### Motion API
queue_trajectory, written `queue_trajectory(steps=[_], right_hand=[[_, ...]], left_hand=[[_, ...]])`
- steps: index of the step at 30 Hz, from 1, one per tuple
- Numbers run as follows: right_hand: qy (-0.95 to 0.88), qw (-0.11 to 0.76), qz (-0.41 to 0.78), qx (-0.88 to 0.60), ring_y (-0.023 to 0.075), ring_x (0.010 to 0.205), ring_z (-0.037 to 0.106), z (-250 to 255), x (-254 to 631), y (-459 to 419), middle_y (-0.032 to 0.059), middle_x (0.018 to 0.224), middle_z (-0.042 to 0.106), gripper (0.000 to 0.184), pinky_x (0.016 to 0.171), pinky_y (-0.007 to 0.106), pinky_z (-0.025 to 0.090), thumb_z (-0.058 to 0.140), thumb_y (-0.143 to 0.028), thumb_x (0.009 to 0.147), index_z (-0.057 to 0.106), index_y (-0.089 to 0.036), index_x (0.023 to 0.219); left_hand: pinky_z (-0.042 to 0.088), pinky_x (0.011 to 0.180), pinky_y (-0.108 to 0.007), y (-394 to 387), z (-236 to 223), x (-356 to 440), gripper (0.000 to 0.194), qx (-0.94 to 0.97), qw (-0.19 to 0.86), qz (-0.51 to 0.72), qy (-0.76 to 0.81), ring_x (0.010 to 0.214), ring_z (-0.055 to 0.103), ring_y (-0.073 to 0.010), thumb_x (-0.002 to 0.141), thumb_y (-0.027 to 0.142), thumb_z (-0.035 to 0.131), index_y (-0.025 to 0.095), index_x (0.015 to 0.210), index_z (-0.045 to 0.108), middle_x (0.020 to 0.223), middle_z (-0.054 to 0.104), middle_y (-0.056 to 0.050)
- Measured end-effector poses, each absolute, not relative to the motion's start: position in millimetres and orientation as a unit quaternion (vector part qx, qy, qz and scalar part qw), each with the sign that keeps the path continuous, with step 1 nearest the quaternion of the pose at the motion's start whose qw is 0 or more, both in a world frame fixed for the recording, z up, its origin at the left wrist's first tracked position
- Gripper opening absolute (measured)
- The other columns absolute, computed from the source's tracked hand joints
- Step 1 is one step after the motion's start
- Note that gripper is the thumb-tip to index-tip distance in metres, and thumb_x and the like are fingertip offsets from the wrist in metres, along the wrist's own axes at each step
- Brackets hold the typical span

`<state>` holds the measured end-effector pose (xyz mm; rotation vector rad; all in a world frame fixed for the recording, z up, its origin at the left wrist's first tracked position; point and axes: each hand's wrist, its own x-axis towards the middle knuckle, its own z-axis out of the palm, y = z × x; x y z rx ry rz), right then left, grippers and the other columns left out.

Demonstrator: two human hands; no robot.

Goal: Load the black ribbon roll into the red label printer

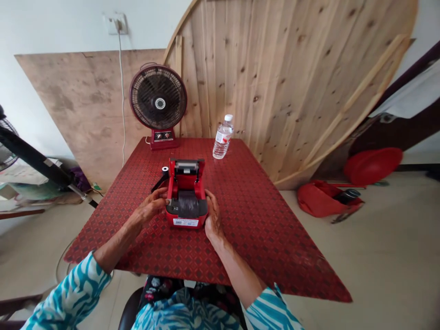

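Observation:
A small red and black label printer [175,222] rests on the table, its lid [187,167] tipped up and back. A dark, shiny sheet [188,204] lies over its front edge, above a white sticker. My left hand [153,205] grips the printer's left side, with the fingers at its upper edge. Against the right side, my right hand [213,214] is wrapped with its fingers reaching toward the back. Some of the fingers are hidden behind the body. Beside the lid on the left stand a small white roll [165,170] and a black strip [160,182].
A red patterned cloth covers the table [261,229]. Toward the back stand a dark red fan [158,98] and a clear water bottle [222,140]. Wooden boards [261,82] lean on the wall behind. A red bag [318,199] sits on the floor to the right.

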<state>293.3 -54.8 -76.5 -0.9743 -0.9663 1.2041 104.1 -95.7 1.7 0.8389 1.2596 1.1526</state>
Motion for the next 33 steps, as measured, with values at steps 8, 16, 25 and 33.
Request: queue_trajectory(steps=[8, 16, 25, 33], right_hand=[[-0.438, 0.613, 0.51, -0.416, 0.0229, 0.11, 0.057, -78.8, 294.3, -52.6, 0.0047, 0.118, 0.066, 0.043, 0.093, 0.038, 0.042, 0.049, -0.054, 0.084, 0.063, -0.025, 0.113], [-0.442, 0.609, 0.507, -0.42, 0.0232, 0.111, 0.057, -76.2, 295.3, -52.8, 0.0051, 0.12, 0.065, 0.042, 0.094, 0.038, 0.042, 0.049, -0.051, 0.084, 0.062, -0.024, 0.114], [-0.448, 0.608, 0.512, -0.41, 0.0235, 0.115, 0.056, -77.5, 298.1, -50.6, 0.005, 0.117, 0.066, 0.039, 0.094, 0.037, 0.043, 0.053, -0.048, 0.084, 0.063, -0.024, 0.112], [-0.442, 0.615, 0.509, -0.409, 0.0234, 0.112, 0.056, -84.2, 296.8, -45.9, 0.0053, 0.116, 0.066, 0.041, 0.096, 0.038, 0.041, 0.053, -0.051, 0.082, 0.064, -0.024, 0.111]], left_hand=[[0.049, 0.075, -0.031, -93.7, -2.7, 101.4, 0.06, 0.391, 0.564, 0.496, 0.532, 0.097, 0.064, -0.0251, 0.06, 0.027, 0.072, 0.017, 0.117, 0.059, 0.112, 0.067, -0.01], [0.048, 0.087, -0.035, -82.1, 25.0, 102.2, 0.032, 0.661, 0.295, 0.415, 0.551, 0.096, 0.064, -0.0228, 0.081, 0.035, 0.059, 0.019, 0.107, 0.068, 0.103, 0.071, -0.008], [0.047, 0.089, -0.033, -19.4, 46.7, 150.1, 0.031, 0.84, 0.113, -0.06, 0.528, 0.106, 0.065, -0.0265, 0.086, 0.014, 0.051, 0.019, 0.109, 0.069, 0.11, 0.072, -0.01], [0.047, 0.079, -0.022, -4.6, 50.2, 149.5, 0.025, 0.843, 0.15, -0.087, 0.509, 0.098, 0.066, -0.0185, 0.086, 0.022, 0.056, 0.019, 0.108, 0.068, 0.108, 0.073, -0.005]])
